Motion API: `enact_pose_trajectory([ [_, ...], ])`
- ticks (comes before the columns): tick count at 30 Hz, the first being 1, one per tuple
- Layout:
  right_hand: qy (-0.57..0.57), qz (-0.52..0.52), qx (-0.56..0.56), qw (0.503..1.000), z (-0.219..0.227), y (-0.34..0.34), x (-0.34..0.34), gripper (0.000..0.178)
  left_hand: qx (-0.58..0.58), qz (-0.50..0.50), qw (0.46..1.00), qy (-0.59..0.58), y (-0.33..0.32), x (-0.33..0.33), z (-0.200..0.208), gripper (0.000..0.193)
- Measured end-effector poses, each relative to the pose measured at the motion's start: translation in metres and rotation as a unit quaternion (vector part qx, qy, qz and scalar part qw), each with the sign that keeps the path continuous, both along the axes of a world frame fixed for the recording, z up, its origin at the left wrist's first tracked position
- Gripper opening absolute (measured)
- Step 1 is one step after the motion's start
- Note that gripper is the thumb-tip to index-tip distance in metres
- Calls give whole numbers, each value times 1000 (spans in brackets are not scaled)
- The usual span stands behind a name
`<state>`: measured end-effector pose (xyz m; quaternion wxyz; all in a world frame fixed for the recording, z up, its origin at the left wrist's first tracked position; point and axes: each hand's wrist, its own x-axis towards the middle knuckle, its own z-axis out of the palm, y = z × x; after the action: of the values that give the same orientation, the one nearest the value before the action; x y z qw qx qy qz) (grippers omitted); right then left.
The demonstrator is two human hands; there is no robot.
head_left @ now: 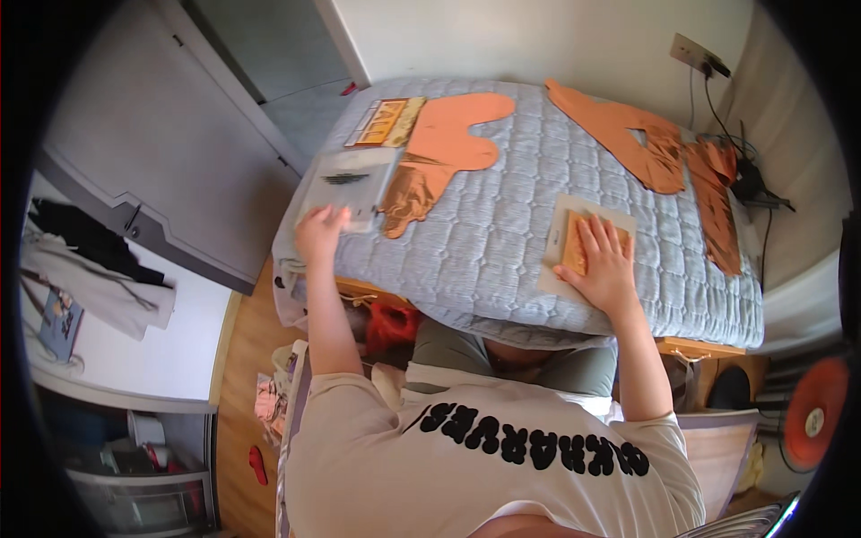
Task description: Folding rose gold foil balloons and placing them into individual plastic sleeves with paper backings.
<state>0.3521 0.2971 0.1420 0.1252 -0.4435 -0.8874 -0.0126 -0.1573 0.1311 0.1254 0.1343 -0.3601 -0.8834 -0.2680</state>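
Observation:
My left hand grips the near edge of a translucent plastic packet with a small dark patch in it. The packet is at the left side of the bed. On the right, my right hand lies flat, fingers apart, on an orange-tan square piece. Under that piece is a pale grey sheet resting on the quilt. Beyond the packet lies a yellow and orange printed sign. Beside it, an orange foil balloon is spread flat, partly crumpled at its near end.
A grey-blue quilted bed spans the middle. Two more flat orange foil balloons are at its right, one long and one narrow. Cables and a black adapter hang by the wall. A red round fan stands at the lower right.

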Motion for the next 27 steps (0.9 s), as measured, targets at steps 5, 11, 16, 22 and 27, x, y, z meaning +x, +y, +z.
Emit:
enact_pose_trajectory([
  [5, -7, 0, -5, 1000, 3, -2, -5, 98, 23, 41, 999, -18, -8, -2, 6, 44],
  [11, -8, -6, -6, 1000, 1, -1, -5, 97, 284, -48, 957, 17, 2, 26, 42, 28],
  [16, -4, -15, -9, 1000, 4, -1, -2, 96, 324, -169, 931, -14, 25, 127, 70, 22],
  [22, 12, -1, 0, 1000, -3, 3, -8, 98, 64, -329, 937, 94, 46, 233, 6, 39],
  [27, 5, -11, -22, 1000, -1, 2, -2, 99, -125, -256, 949, 135, 30, 280, 21, 53],
])
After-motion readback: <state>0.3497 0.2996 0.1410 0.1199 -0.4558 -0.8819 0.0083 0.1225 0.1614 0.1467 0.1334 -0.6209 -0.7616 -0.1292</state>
